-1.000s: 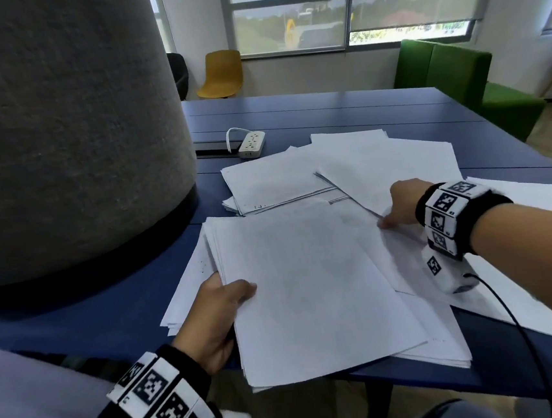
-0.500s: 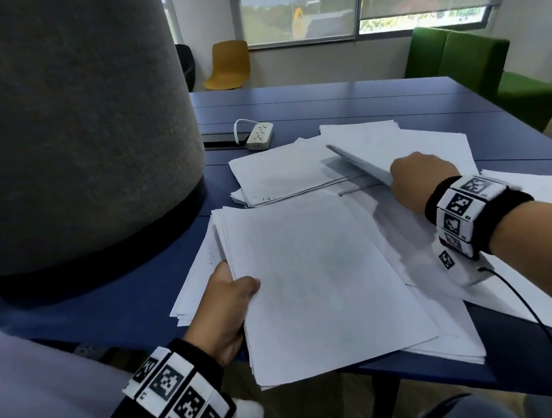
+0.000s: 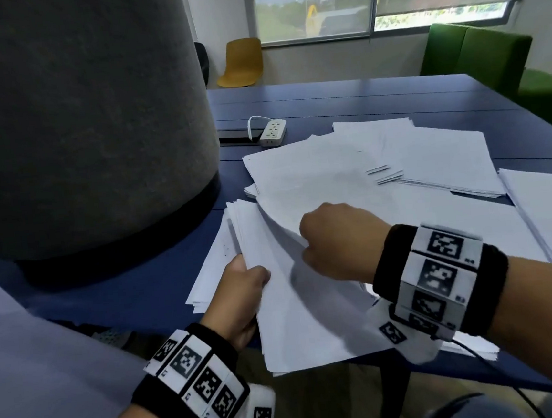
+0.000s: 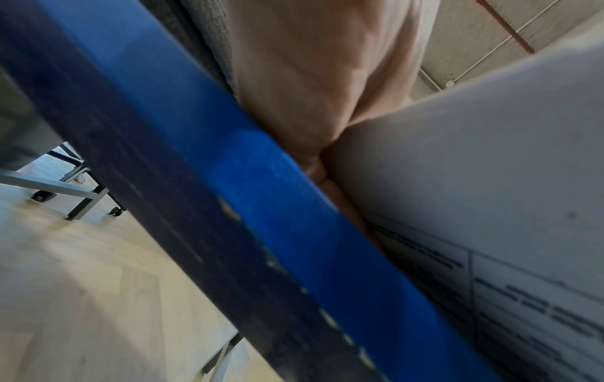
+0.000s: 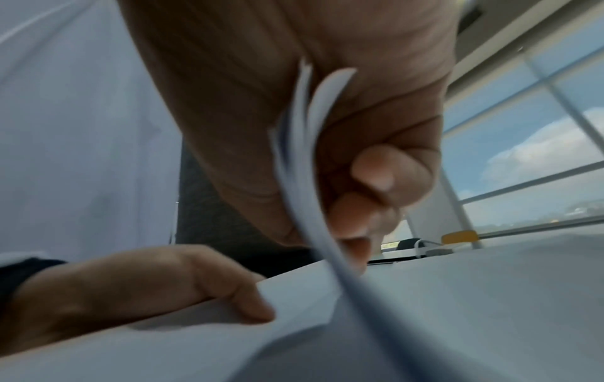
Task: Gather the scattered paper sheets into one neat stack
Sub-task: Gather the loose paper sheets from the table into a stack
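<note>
A stack of white sheets (image 3: 299, 321) hangs over the near edge of the blue table (image 3: 358, 99). My left hand (image 3: 242, 289) grips its left edge, thumb on top; the same hand (image 5: 183, 287) shows in the right wrist view. My right hand (image 3: 334, 237) is curled round a bundle of sheets (image 3: 319, 184), which it holds bent over the stack; the pinched bundle of sheets (image 5: 304, 144) shows edge-on in the right wrist view. Further loose sheets (image 3: 441, 159) lie fanned at the back right, and more loose paper (image 3: 551, 209) reaches the right border.
A big grey felt cylinder (image 3: 74, 120) stands on the table at the left, close to the paper. A white power strip (image 3: 272, 132) lies behind the sheets. A yellow chair (image 3: 242, 62) and green sofa (image 3: 475, 51) stand beyond the table.
My right hand has taken hold of a bundle of sheets at the back right and carried it left and nearer, over the stack that my left hand keeps gripping.
</note>
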`<state>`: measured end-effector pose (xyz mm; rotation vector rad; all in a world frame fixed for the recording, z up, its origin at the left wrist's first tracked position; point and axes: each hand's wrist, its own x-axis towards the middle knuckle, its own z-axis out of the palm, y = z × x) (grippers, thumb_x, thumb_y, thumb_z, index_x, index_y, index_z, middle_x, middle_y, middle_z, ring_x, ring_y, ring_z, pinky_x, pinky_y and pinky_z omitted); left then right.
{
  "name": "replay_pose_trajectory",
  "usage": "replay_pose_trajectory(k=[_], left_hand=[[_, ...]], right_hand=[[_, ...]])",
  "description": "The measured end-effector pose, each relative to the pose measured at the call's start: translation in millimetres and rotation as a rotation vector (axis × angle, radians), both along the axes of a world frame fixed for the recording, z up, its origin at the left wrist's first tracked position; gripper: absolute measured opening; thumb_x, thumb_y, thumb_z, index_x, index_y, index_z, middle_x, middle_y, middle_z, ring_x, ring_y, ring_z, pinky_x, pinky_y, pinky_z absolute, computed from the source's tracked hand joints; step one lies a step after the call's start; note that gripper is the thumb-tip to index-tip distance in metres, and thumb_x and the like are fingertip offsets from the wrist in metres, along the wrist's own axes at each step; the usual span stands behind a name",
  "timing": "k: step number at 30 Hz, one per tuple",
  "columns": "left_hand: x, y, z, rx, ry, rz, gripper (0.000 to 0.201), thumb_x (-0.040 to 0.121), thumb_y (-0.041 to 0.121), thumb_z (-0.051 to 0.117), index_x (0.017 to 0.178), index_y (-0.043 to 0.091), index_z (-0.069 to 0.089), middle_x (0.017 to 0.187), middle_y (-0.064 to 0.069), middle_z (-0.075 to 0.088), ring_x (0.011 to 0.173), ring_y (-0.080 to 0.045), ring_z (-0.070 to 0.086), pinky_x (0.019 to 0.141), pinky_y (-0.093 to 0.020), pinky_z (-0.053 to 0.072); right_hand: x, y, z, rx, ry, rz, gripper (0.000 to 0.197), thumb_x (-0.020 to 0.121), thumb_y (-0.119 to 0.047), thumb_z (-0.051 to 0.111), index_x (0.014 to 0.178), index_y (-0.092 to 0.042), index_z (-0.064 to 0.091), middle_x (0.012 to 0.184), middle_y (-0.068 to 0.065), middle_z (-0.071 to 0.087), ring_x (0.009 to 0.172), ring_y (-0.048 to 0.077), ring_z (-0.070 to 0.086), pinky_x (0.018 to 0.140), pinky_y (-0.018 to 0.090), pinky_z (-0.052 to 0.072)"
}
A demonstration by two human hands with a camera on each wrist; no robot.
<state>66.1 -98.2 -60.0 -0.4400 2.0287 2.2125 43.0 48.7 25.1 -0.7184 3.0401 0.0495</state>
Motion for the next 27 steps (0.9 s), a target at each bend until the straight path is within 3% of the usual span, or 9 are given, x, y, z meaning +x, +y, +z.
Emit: replay_pose_trajectory(k=[4,8,11,12,14,16,20,24,27], left_hand=[[1,-1,1,0.062,-0.021,0.042,0.021,0.091,-0.001,0.043,0.102,-0.003,0.061,0.092,-0.025,0.065,0.082,-0.036,0.064,0.073,-0.043,0.054],[2,0,3,0.136,-0.057,0.066,0.039,0.096,0.034,0.053,0.109,-0.002,0.061,0.102,-0.025,0.069,0.095,-0.04,0.068,0.086,-0.052,0.056],[3,1,5,0.11,-0.038,0.047,0.016,0.093,0.013,0.05,0.09,-0.002,0.056,0.074,-0.022,0.062,0.065,-0.03,0.064,0.062,-0.037,0.053],[3,0,6,0.093,-0.027,0.029,0.012,0.087,0.002,0.048,0.091,-0.007,0.054,0.077,-0.031,0.06,0.068,-0.036,0.065,0.064,-0.043,0.053],[4,0,5,0.082,-0.011,0.005,0.033,0.076,-0.006,0.046,0.106,-0.012,0.056,0.098,-0.042,0.063,0.087,-0.052,0.066,0.079,-0.06,0.054],[2,1,3,0.054,-0.008,0.018,0.037,0.083,-0.008,0.044,0.116,-0.002,0.06,0.107,-0.031,0.069,0.094,-0.046,0.068,0.084,-0.056,0.056],[0,1,0,0.04,-0.023,0.041,0.035,0.093,-0.007,0.038,0.12,0.002,0.059,0.11,-0.02,0.072,0.09,-0.034,0.071,0.066,-0.037,0.06],[3,2,4,0.045,-0.027,0.032,0.035,0.094,-0.006,0.035,0.117,0.003,0.06,0.111,-0.02,0.072,0.091,-0.035,0.07,0.071,-0.04,0.061],[4,2,6,0.049,-0.027,0.031,0.031,0.095,-0.003,0.038,0.115,0.001,0.06,0.111,-0.023,0.071,0.086,-0.032,0.069,0.073,-0.039,0.059]], right_hand=[[10,-23,-11,-0.086,-0.065,0.071,0.029,0.09,-0.019,0.051,0.065,-0.012,0.038,0.066,0.003,0.036,0.069,0.027,0.044,0.061,0.028,0.036],[11,-35,-18,-0.158,-0.145,0.107,0.042,0.092,-0.02,0.05,0.056,-0.016,0.028,0.057,0.0,0.034,0.052,0.019,0.039,0.045,0.025,0.025],[13,-36,-17,-0.248,-0.257,0.097,0.036,0.088,-0.021,0.05,0.055,-0.011,0.039,0.052,0.003,0.045,0.048,0.023,0.05,0.043,0.027,0.04],[12,-35,-17,-0.303,-0.321,0.075,0.035,0.087,-0.022,0.05,0.056,-0.007,0.047,0.051,0.008,0.052,0.047,0.027,0.056,0.046,0.031,0.051],[8,-28,-17,-0.369,-0.425,0.008,0.039,0.088,-0.029,0.05,0.066,0.001,0.062,0.058,0.015,0.064,0.049,0.029,0.063,0.054,0.035,0.058],[-3,-18,-19,-0.356,-0.398,-0.045,0.042,0.091,-0.038,0.05,0.076,-0.001,0.065,0.074,0.015,0.069,0.067,0.03,0.066,0.066,0.038,0.057],[-35,16,-26,-0.209,-0.179,-0.191,0.04,0.091,-0.039,0.048,0.11,-0.008,0.064,0.119,0.013,0.062,0.11,0.031,0.057,0.091,0.033,0.048],[-55,55,-27,-0.077,-0.151,-0.396,0.036,0.092,-0.036,0.045,0.108,-0.007,0.059,0.122,0.017,0.054,0.105,0.033,0.054,0.081,0.031,0.045],[-61,71,-29,-0.09,-0.252,-0.49,0.029,0.095,-0.035,0.046,0.102,-0.01,0.057,0.106,0.01,0.059,0.088,0.025,0.052,0.072,0.026,0.039]])
